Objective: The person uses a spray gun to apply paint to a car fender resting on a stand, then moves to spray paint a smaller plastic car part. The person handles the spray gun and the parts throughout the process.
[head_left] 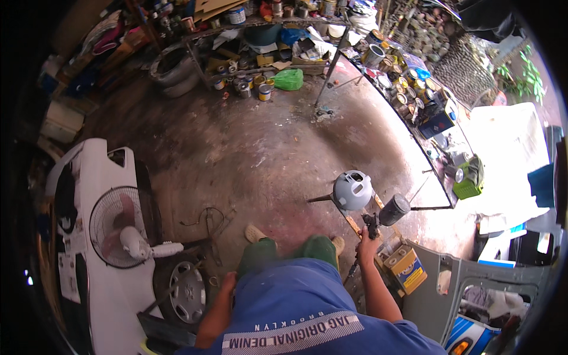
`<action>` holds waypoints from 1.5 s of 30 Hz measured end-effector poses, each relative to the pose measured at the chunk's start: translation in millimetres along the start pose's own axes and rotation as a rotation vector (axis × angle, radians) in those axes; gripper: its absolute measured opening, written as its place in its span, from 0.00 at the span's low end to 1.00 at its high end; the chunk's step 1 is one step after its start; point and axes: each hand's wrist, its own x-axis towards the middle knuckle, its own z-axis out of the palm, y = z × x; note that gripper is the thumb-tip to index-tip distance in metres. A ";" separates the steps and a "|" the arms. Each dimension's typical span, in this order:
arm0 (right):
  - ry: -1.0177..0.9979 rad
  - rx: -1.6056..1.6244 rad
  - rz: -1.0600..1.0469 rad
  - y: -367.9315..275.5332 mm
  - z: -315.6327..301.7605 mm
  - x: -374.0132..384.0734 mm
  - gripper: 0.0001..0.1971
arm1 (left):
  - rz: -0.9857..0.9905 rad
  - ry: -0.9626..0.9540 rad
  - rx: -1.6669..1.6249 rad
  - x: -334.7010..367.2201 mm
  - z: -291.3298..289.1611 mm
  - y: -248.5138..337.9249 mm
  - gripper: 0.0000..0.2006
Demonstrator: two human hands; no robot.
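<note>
My right hand (368, 244) is wrapped round the handle of a spray gun (371, 223). The gun carries a dark round paint cup (396, 208) and a hose trails down from its grip. Just beyond the gun, a light grey rounded part (353, 190) with cut-out openings rests on a narrow stand (350, 222). The gun is close to this part, but I cannot tell how wide the gap is. My left hand (228, 283) hangs beside my left thigh, its fingers too small and partly hidden to make out.
At my left stand a pedestal fan (121, 231), a white car body panel (97, 296) and a wheel cover (187, 291). A cardboard box (405, 267) and a grey panel (435, 284) are at my right. Paint cans (264, 92) and a metal-framed table (423, 142) with more cans stand farther off.
</note>
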 end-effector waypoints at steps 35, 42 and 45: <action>0.994 0.358 0.376 -72.2 276.6 -60.1 0.23 | 0.441 -0.377 1.558 250.6 15.0 693.5 0.32; 1.301 0.692 0.464 -122.9 364.0 -23.9 0.16 | 0.470 -0.939 2.057 344.9 89.0 801.2 0.29; 1.517 0.831 0.452 -130.8 406.1 6.2 0.13 | 0.315 -0.990 2.233 327.4 142.8 833.8 0.30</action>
